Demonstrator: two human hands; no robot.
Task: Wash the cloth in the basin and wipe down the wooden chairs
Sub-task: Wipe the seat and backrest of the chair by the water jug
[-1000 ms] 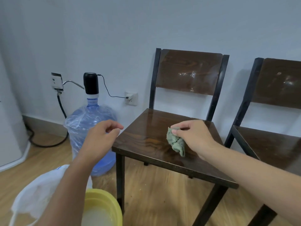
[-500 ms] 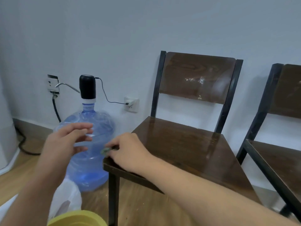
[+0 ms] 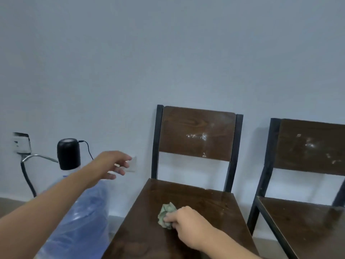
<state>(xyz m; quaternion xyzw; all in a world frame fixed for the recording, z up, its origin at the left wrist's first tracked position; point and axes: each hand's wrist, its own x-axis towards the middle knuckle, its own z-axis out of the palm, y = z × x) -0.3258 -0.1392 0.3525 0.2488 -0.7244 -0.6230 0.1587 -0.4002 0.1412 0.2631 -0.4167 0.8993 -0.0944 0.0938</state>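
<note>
A crumpled green cloth [image 3: 165, 215] lies pressed on the dark seat of the nearer wooden chair [image 3: 201, 206], near the seat's middle. My right hand [image 3: 183, 222] grips the cloth from the right and holds it down on the wood. My left hand [image 3: 112, 163] hangs in the air to the left of the chair, fingers spread, holding nothing. White smears mark the chair's backrest [image 3: 197, 133]. A second wooden chair [image 3: 308, 217] stands at the right, its backrest also smeared. The basin is out of view.
A large blue water bottle [image 3: 82, 221] with a black pump top [image 3: 68, 153] stands left of the chair, under my left arm. Wall sockets [image 3: 21, 143] and a black cable [image 3: 28, 180] are at the far left. A pale wall runs behind everything.
My right hand has slid the cloth from the seat's front left corner back to the middle. My left hand rose and reached forward. The view tilted up, so the yellow basin left the frame.
</note>
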